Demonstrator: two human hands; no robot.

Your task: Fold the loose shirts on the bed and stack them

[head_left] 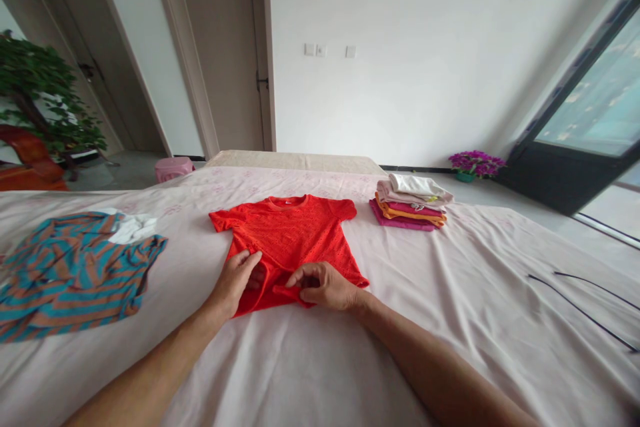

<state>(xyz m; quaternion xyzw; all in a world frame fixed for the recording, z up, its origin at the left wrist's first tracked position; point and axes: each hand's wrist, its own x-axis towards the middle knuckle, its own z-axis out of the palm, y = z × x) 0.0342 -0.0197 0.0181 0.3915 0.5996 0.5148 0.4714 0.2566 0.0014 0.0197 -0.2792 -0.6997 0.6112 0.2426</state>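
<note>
A red short-sleeved T-shirt [295, 227] lies spread on the pale bedsheet, its collar at the far side and its hem toward me. My left hand [239, 280] grips the lower left part of the shirt, thumb on top and fingers partly hidden by the raised cloth. At the hem, my right hand [325, 285] pinches a fold of red fabric between thumb and fingers. The cloth between both hands is lifted and bunched, while the sleeves and shoulders rest flat.
Folded clothes [413, 205] form a stack at the right. To the left lies a crumpled striped garment [80, 267] with a white piece [133, 227] beside it. Black cords [585, 303] rest on the bedsheet [310, 373] at far right. A pink stool [174, 169] stands behind.
</note>
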